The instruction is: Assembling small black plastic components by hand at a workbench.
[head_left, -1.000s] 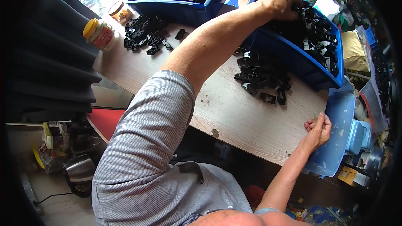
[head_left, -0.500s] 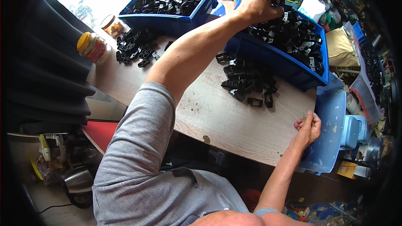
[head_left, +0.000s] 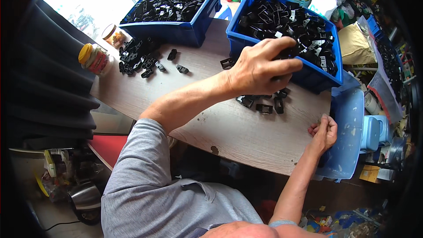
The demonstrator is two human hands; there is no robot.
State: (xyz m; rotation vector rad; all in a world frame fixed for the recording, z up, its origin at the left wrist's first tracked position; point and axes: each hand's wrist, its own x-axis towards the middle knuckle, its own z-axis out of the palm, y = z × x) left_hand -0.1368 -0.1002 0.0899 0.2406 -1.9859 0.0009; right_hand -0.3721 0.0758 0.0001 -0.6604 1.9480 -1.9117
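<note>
My left hand (head_left: pixel 264 67) reaches across the table, over a pile of small black plastic parts (head_left: pixel 264 108) and in front of the right blue bin (head_left: pixel 282 60). Its fingers are spread apart, and I see nothing held in them. The hand hides most of that pile. That bin is heaped with black plastic parts (head_left: pixel 269 15), some with light metallic pieces. By the table's right end, my right hand (head_left: pixel 325 134) is closed with curled fingers; whatever it may hold is hidden.
A second blue bin (head_left: pixel 176 33) of black parts stands at the far left. Before it lie a heap of smaller black parts (head_left: pixel 136 57) and several loose ones. A yellow-lidded jar (head_left: pixel 96 59) stands at the left edge. A light-blue tub (head_left: pixel 348 150) sits right of the table (head_left: pixel 246 139).
My left hand has come back from above the right bin toward me, and its fingers have spread. The loose parts near the left heap now show. My right hand has hardly moved.
</note>
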